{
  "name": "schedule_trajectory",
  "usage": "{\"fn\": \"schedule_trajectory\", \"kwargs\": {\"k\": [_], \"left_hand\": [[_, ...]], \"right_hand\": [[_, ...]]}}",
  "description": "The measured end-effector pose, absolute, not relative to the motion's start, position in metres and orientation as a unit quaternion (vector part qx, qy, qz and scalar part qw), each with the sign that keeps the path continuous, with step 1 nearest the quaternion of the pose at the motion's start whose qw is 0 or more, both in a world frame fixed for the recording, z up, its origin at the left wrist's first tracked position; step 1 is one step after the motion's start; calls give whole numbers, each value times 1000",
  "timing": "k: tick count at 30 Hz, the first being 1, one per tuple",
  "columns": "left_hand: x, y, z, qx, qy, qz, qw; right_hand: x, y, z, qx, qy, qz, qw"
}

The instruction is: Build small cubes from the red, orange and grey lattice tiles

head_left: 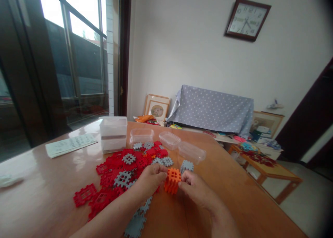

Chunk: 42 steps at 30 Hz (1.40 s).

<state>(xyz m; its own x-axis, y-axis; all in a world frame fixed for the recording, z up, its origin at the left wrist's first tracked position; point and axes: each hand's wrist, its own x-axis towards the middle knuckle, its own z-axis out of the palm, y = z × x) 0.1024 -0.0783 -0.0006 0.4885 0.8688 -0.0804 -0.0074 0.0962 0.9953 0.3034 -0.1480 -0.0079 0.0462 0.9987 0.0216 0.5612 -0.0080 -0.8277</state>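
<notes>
A small stack of orange interlocking building tiles [172,182] stands on the table between my hands, a window-like grid on its top tile. My left hand [153,179] is closed, thumb and fingertips at the stack's upper left edge. From the other side, my right hand [195,187] pinches at the right edge with curled fingers. Just behind it sits a short stack of grey tiles [187,166]. Red tiles [111,177] lie in a loose heap to the left, with grey tiles [122,178] among them. My left forearm hides part of the heap.
Clear plastic containers [191,152] lie behind the heap. A white translucent box [113,135] stands at back left, beside a folded paper with writing [71,144]. The wooden table's [234,193] right edge slopes toward a low wooden stool [270,168].
</notes>
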Motion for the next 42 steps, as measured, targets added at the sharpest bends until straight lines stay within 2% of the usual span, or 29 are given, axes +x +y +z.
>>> {"fn": "schedule_trajectory", "kwargs": {"k": [7,15,18,20,21,22,32,38,42], "left_hand": [[101,-69,-8,598,376,359,610],[75,-43,25,553,388,461,576],[67,-20,31,584,413,489,499],[64,-2,30,668,463,449,372],[64,6,29,727,488,390,286],[64,13,26,749,492,362,256],[65,31,-1,859,478,150,107],[49,40,-1,832,540,123,39],[57,36,4,841,524,131,5]], "right_hand": [[309,-145,-8,-633,-613,302,365],[317,-126,-23,-671,-578,188,425],[317,-126,-19,-677,-558,172,449],[317,-127,-17,-684,-542,162,461],[317,-127,-17,-687,-537,158,463],[318,-127,-17,-690,-533,155,465],[318,-125,-18,-687,-537,151,466],[314,-126,-13,-684,-529,165,474],[313,-128,-9,-690,-519,159,478]]}}
